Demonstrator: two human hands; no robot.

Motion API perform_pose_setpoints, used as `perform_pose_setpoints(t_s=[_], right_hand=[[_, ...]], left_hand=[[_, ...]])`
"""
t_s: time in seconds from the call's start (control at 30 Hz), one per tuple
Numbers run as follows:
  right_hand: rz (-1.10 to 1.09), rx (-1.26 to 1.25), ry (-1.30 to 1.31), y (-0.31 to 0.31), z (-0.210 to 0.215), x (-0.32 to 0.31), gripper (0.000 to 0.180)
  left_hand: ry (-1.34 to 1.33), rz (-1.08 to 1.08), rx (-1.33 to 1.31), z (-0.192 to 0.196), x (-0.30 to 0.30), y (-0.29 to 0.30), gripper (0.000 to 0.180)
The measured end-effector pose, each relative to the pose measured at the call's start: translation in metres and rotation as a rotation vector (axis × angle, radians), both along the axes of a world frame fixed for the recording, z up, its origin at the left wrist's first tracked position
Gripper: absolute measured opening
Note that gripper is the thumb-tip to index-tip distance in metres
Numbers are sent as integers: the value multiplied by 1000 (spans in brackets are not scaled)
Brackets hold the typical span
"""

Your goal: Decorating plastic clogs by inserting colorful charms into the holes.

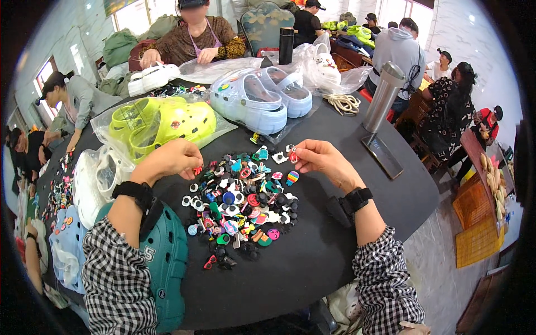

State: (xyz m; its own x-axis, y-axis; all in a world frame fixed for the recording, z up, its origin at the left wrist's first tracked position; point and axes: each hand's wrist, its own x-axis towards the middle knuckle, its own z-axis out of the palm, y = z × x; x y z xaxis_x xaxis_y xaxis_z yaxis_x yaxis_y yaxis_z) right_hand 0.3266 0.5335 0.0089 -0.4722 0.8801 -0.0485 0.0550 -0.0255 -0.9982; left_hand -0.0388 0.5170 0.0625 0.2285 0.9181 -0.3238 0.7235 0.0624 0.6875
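Observation:
A heap of small colourful shoe charms (254, 215) lies on the black table in front of me. Over its far left edge, my left hand (174, 158) pinches a small red charm (197, 170), mostly hidden by the fingertips. My right hand (324, 161), above the heap's far right edge, grips a red-and-white charm (292, 154) between thumb and fingers. Beneath my left forearm sits a dark green clog (170, 265), partly covered by the checked sleeve. Just beyond my left hand are lime-green clogs (187, 120) in clear plastic.
Pale blue clogs (248, 103) in a bag stand farther back. A steel flask (384, 97) and a phone (382, 156) are at the right. White clogs (95, 184) and a blue clog (68, 240) line the left. Across the table a person (195, 39) handles white clogs (153, 78).

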Motion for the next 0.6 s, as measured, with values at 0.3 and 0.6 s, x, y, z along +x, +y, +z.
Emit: perform_pose_setpoints(t_s=[0.3,0.6], right_hand=[[96,-38,50,-11,11,-7,19],[82,101,-125,-23,15,-13,20]], left_hand=[[-264,-30,-122,16,16,-10,24],[-213,-136,-107,12,24,-10,22]])
